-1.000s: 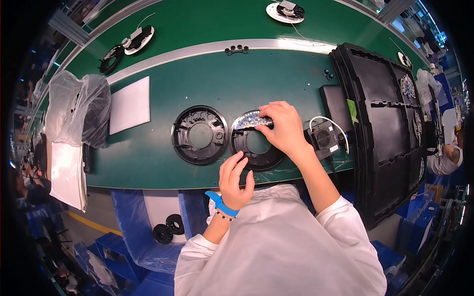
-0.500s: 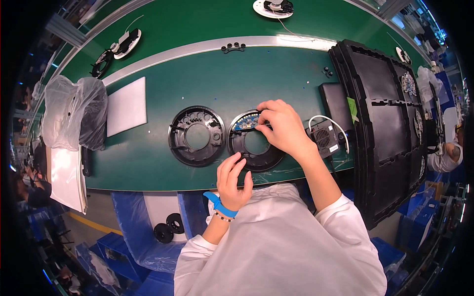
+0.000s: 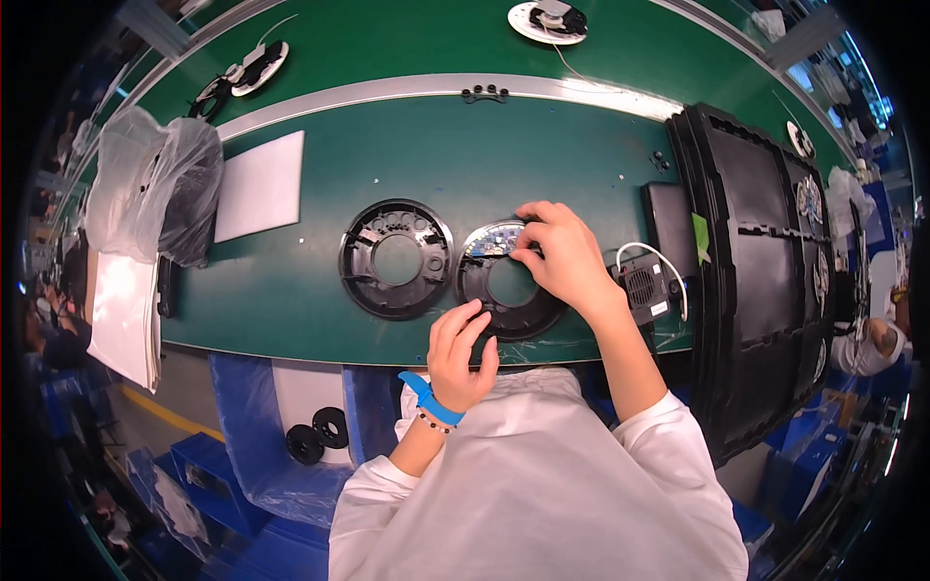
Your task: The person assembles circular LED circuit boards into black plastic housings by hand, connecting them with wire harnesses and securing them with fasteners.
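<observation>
On the green workbench lie two round black plastic ring housings. My right hand [image 3: 562, 257] pinches a curved blue circuit board [image 3: 492, 240] by its right end, over the upper part of the right ring housing [image 3: 518, 320]. Fingertips hide that end, so I cannot tell whether the board is fully seated. My left hand [image 3: 459, 360] is at this housing's lower left rim with fingers apart, holding nothing; whether the fingertips touch the rim is unclear. Beside it, the left ring housing [image 3: 387, 305] lies flat, its inner ribs and small round sockets showing.
Stacked black trays [image 3: 746, 184] stand at the right, near a small vented device [image 3: 641, 290] with a white cable. At left are a white foam sheet [image 3: 260, 186] and a clear plastic bag [image 3: 145, 194]. Small black parts [image 3: 484, 94] lie by the metal rail.
The view has shifted slightly, so the bench contents appear a little displaced. Both hands keep nearly the same pose, the right still pinching the circuit board at the housing.
</observation>
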A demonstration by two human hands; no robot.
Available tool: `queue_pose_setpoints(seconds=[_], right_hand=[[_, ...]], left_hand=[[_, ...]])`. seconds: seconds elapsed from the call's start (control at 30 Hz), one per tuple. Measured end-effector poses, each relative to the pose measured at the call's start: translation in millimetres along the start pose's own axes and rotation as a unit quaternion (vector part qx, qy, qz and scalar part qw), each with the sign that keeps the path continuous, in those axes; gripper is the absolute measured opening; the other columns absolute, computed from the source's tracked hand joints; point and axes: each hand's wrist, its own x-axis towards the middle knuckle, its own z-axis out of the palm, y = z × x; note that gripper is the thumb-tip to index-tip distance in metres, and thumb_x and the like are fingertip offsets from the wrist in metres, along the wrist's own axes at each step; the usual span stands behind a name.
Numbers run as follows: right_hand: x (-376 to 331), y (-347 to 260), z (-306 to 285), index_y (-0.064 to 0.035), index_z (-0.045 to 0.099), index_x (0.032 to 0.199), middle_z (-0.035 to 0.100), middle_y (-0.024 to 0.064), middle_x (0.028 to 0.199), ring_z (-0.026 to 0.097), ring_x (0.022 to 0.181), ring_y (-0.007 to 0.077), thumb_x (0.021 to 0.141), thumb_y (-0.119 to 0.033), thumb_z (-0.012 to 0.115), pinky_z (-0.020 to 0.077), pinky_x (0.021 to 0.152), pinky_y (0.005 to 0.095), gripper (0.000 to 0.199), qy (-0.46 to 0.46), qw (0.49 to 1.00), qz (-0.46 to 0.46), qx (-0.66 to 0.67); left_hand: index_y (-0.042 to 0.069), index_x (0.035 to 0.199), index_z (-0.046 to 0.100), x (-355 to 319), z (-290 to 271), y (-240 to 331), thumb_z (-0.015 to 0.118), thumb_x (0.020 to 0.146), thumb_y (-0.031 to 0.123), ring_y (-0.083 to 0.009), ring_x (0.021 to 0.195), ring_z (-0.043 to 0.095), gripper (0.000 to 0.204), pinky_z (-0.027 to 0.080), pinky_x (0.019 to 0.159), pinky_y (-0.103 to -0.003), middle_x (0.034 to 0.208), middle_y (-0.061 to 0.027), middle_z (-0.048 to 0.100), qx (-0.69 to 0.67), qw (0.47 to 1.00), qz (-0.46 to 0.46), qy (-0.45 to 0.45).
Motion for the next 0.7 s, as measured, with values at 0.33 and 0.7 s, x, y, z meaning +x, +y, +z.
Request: queue_pose_setpoints(seconds=[0.33,0.7], right_hand=[[-12,19,-8,0.002,0.051,0.067,0.052,0.0201,0.109,0.049,0.1,0.0347,0.064,-0.001,0.065,0.0376,0.087,0.038,0.015,-0.038,0.998,0.046,-0.019],[-89,-52,8,-0.004,0.059,0.087,0.059,0.0121,0.078,0.055,0.07,0.0304,0.077,-0.016,0.063,0.0435,0.064,0.0394,0.016,0.024,0.977,-0.204,-0.056]], left_hand=[[0.002,0.103,0.052,-10,12,3,0.057,0.069,-0.001,-0.0311,0.103,0.048,0.034,0.041,0.087,-0.038,0.114,-0.0131,0.049,-0.105,0.994,0.011,0.009],[0.004,0.1,0.051,-22,10,0,0.053,0.072,-0.006,-0.0241,0.086,0.053,0.029,0.045,0.073,-0.031,0.126,-0.0174,0.037,-0.199,0.97,-0.027,0.14]])
